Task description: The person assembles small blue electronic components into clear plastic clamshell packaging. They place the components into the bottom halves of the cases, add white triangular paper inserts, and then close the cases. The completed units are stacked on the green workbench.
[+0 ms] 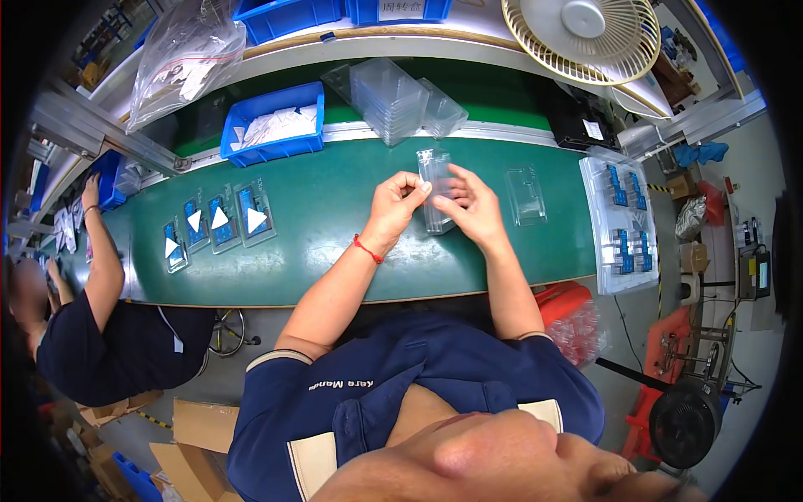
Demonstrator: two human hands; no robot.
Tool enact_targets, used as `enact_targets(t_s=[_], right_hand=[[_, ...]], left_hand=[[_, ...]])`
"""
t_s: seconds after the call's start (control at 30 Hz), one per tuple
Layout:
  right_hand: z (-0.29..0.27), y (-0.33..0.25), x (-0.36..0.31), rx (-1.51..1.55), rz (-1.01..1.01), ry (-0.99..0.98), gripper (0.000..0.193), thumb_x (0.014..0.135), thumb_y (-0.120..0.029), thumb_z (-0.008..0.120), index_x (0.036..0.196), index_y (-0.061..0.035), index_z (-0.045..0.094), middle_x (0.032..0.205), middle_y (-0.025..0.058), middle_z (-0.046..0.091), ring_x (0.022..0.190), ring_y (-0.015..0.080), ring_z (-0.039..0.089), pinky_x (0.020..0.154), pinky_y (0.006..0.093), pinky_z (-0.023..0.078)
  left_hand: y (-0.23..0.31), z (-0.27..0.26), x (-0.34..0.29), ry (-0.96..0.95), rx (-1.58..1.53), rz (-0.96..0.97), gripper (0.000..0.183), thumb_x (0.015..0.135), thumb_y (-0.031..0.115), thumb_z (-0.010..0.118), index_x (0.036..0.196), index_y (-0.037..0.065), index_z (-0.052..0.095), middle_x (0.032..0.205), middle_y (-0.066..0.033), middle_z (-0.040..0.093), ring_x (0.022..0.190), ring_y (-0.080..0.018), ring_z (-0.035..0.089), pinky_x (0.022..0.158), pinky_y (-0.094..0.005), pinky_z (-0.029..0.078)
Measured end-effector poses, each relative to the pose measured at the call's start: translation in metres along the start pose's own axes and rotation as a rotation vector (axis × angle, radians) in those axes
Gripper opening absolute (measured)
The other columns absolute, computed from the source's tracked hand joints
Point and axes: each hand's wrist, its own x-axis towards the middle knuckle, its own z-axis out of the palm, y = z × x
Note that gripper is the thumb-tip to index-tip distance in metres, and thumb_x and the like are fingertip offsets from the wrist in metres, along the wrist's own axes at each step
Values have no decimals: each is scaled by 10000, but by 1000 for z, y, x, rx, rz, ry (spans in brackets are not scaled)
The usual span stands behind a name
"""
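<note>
Over the middle of the green table, both hands hold a transparent plastic blister pack upright. My left hand pinches its left side between thumb and fingers. At the opposite edge, my right hand has its thumb across the front and its fingers, slightly blurred, around the side. Another transparent blister shell lies flat to the right of my hands. To the left, several transparent packs lie in a row, each with a blue piece and a white triangular paper in it.
A white tray of blue pieces stands at the right end of the green table. Behind are stacked transparent shells and a blue bin of white papers. A fan sits on the shelf. A co-worker works at left.
</note>
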Motion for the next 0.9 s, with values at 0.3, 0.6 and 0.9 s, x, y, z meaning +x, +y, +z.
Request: enact_targets(t_s=[0.3, 0.6, 0.9], right_hand=[[-12, -7, 4, 446, 264, -69, 560, 782, -92, 776, 1270, 45, 536, 1040, 139, 665, 859, 131, 637, 737, 250, 529], [-12, -21, -3, -461, -188, 27, 702, 682, -443, 818, 1200, -13, 622, 1199, 257, 591, 1057, 359, 590, 934, 412, 471], [-2, -10, 10, 475, 217, -198, 630, 791, -88, 763, 1321, 58, 454, 1110, 171, 626, 871, 161, 633, 773, 306, 537]], left_hand=[[-8, -5, 0, 15, -63, 1, 62, 909, 91, 649, 888, 43, 617, 829, 1, 629, 734, -74, 569, 719, -230, 480], [1, -5, -1, -22, 31, -76, 83, 926, 116, 627, 879, 49, 620, 830, -11, 640, 730, -85, 586, 709, -244, 492], [23, -25, 1, 88, -127, -115, 61, 921, 107, 622, 885, 58, 619, 824, -5, 620, 763, -110, 592, 714, -290, 502]])
